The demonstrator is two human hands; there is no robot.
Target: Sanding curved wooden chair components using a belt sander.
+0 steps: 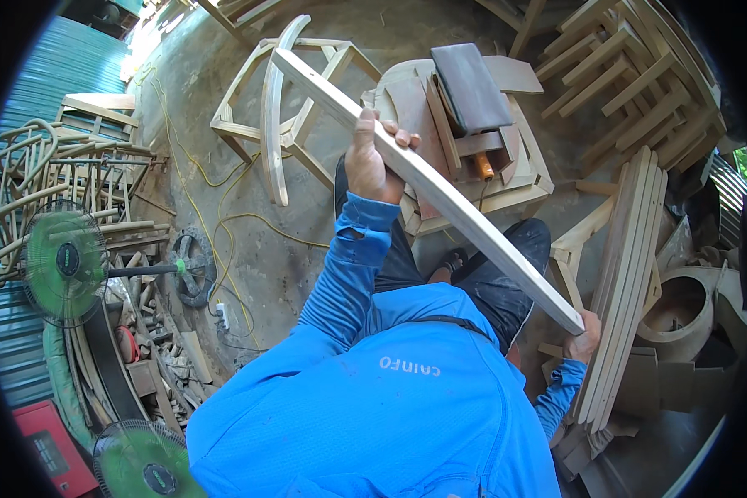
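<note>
A long pale wooden bar (452,199) runs slantwise across the view, from the upper left down to the lower right. My left hand (375,156) grips it toward its upper end, with the thumb on one side and the fingers wrapped over the other. Around its lower right end my right hand (585,334) is closed. Beyond the bar's upper end, a curved wooden piece (274,112) lies across a pale wooden frame (239,130) with legs. Part of a workbench made of boards (523,178) shows behind the bar, bearing a dark flat padded block (471,87) and an orange-handled tool (482,166).
Several long planks (627,282) lean at my right, near a round hollow casing (676,307). Stacked wooden parts (618,62) stand at the far right. On the left are green fans (65,259), chair frames (50,183), scrap wood (170,365) and a yellow cord (187,187) along the floor.
</note>
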